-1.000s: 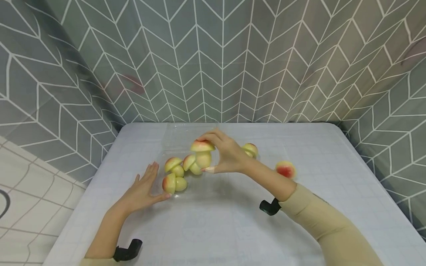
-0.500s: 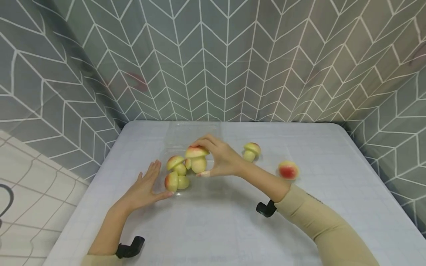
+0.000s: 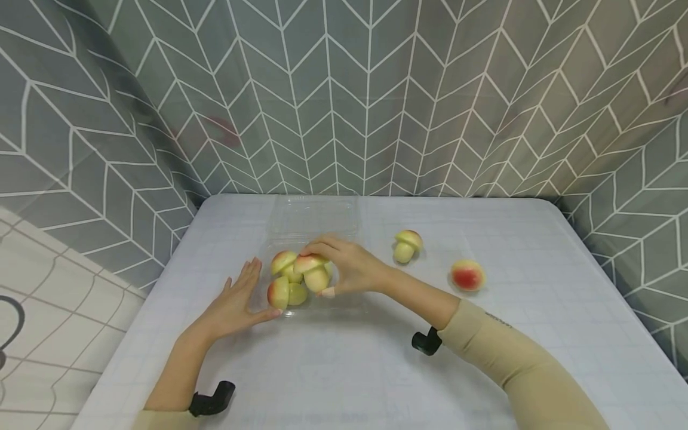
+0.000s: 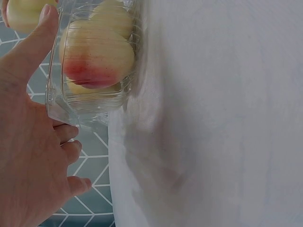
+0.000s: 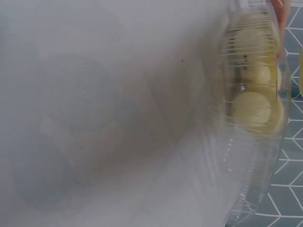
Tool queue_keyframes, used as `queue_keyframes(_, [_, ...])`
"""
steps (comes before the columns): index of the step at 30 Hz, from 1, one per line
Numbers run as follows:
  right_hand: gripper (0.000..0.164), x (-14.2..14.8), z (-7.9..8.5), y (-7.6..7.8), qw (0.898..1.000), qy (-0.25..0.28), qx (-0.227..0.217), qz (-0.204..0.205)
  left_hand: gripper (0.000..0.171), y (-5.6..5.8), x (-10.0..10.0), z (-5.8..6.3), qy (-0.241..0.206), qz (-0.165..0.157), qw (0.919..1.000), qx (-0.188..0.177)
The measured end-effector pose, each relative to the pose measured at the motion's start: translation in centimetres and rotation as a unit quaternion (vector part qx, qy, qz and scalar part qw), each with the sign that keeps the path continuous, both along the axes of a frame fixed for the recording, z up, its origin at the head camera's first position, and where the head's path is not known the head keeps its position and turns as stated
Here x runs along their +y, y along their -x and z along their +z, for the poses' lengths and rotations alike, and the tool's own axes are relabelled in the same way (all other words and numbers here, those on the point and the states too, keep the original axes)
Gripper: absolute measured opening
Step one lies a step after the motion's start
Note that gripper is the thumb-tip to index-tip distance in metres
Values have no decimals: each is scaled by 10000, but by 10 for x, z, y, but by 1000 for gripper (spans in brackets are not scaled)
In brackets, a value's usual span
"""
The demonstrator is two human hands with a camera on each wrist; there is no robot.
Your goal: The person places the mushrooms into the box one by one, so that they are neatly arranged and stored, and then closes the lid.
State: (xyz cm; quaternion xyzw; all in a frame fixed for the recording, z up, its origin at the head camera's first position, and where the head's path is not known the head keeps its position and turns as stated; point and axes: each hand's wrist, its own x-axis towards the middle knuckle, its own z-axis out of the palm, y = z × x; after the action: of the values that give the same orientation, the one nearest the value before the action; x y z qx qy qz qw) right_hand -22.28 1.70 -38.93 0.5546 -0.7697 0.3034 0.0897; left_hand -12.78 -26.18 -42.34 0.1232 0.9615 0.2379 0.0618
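Note:
In the head view my right hand (image 3: 352, 266) pinches a mushroom-shaped piece (image 3: 317, 277), yellow-green with a red-flushed cap, between thumb and fingers. It hangs low over a clear plastic clamshell box (image 3: 346, 304) whose lid lies open at the back. Several similar mushrooms sit in the left part of the box, one cap-left (image 3: 277, 292) near the front. My left hand (image 3: 231, 310) spreads straight fingers along the box's left side, the thumb at its front corner. The left wrist view shows that thumb (image 4: 40, 38) against the clear wall. The right wrist view catches pale mushrooms (image 5: 255, 111) through the ribbed wall.
Right of the box, another mushroom (image 3: 407, 246) lies on the white table (image 3: 333, 370). Farther right is a round yellow piece (image 3: 467, 276) with a red centre. Patterned grey curtains (image 3: 344, 107) stand behind and beside the table.
My right hand has come down and to the left with the mushroom, now low over the box beside the others. My left hand has stayed at the box's left side.

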Motion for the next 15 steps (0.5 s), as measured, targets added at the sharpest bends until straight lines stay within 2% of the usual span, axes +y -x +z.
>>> queue_keyframes(8, [77, -2, -8, -3, 9971, -704, -271, 92, 117, 0, 0, -1, 40, -20, 10000, 39])
queue_keyframes(12, [79, -2, -13, -1, 9954, -872, -297, 254, 117, 0, 0, 0, 40, -8, 10000, 3])
queue_keyframes(15, [81, -2, -16, -1, 9934, -1106, -225, 216, 117, 0, 0, 0, 44, -5, 10000, 4])
